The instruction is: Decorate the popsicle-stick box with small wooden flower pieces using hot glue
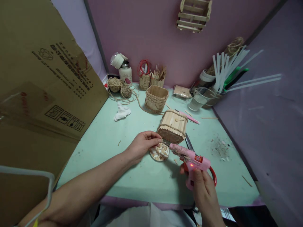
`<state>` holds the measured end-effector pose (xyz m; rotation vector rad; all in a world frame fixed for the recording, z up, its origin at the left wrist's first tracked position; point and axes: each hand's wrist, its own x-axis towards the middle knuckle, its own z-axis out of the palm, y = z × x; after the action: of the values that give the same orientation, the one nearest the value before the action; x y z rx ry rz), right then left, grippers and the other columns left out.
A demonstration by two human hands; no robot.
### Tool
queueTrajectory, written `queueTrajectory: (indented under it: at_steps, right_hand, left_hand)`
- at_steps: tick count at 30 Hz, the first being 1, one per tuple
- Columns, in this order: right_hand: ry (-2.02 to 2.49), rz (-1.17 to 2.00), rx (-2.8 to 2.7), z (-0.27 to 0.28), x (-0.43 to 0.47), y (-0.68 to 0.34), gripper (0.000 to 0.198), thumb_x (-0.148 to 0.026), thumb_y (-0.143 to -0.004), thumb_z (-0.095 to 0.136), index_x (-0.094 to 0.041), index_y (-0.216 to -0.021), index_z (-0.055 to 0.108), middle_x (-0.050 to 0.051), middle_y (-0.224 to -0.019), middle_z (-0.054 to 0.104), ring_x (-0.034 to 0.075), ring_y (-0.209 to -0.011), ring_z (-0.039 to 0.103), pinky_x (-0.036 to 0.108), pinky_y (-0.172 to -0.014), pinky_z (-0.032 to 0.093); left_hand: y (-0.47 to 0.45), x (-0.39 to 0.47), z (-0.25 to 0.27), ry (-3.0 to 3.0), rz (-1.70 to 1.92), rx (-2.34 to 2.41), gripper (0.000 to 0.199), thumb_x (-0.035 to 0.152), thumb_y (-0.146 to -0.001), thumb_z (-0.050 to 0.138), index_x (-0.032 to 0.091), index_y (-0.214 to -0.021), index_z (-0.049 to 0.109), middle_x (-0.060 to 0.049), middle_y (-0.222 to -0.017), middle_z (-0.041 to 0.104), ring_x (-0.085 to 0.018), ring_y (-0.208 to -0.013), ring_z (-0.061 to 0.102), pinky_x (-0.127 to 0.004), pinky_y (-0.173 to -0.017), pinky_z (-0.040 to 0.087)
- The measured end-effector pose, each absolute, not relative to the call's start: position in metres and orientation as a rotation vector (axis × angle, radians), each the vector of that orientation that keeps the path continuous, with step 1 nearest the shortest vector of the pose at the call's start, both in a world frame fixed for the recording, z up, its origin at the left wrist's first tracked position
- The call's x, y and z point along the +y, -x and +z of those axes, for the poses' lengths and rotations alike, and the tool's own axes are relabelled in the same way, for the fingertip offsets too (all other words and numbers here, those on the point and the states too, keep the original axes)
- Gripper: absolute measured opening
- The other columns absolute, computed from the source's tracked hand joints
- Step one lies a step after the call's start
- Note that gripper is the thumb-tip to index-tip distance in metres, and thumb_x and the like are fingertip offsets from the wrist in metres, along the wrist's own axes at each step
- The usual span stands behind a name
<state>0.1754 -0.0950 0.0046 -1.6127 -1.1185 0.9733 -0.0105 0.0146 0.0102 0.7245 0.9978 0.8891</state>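
From where I stand, the left hand (142,144) pinches a small wooden chip between closed fingers (155,138), right over the round disc covered with pale wood chips (159,152) on the mint-green surface (132,176). The right hand (203,189) is wrapped tight around the pink hot-glue gun (189,157), its nozzle aimed at the disc. That hot tip sits near the fingertips: a drip could burn skin or smear glue across the chips. Counted, left to right: two twine balls (119,87), one open stick-built basket (156,98), one lidded craft-stick box (172,126), one pair of scissors (189,144).

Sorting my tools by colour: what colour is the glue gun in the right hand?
Pink, with a red light glowing; the glue gun shows best in the head view.
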Motion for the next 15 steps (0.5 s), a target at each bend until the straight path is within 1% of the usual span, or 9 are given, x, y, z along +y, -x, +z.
queueTrajectory:
  at_steps: [10, 15]
  right_hand:
    - [1.628, 0.955, -1.169, 0.002, -0.096, -0.177, 0.051, -0.061, -0.091, 0.042, -0.018, -0.08, 0.067, 0.0, -0.057, 0.053, 0.013, -0.046, 0.04, 0.025, -0.042, 0.034]
    - [1.668, 0.918, -1.228, 0.001, -0.101, -0.188, 0.048, -0.061, -0.089, 0.047, -0.018, -0.082, 0.069, 0.004, -0.063, 0.063, 0.014, -0.047, 0.046, 0.025, -0.042, 0.038]
  left_hand:
    - [0.011, 0.015, 0.009, -0.723, 0.904, 0.982, 0.026, 0.026, -0.058, 0.084, 0.013, -0.074, 0.069, -0.001, -0.068, 0.064, -0.009, -0.062, 0.055, -0.023, -0.063, 0.043]
    - [0.012, 0.017, 0.008, -0.723, 0.939, 0.99, 0.025, 0.026, -0.059, 0.083, 0.012, -0.074, 0.069, -0.001, -0.069, 0.064, -0.008, -0.062, 0.055, -0.022, -0.063, 0.042]
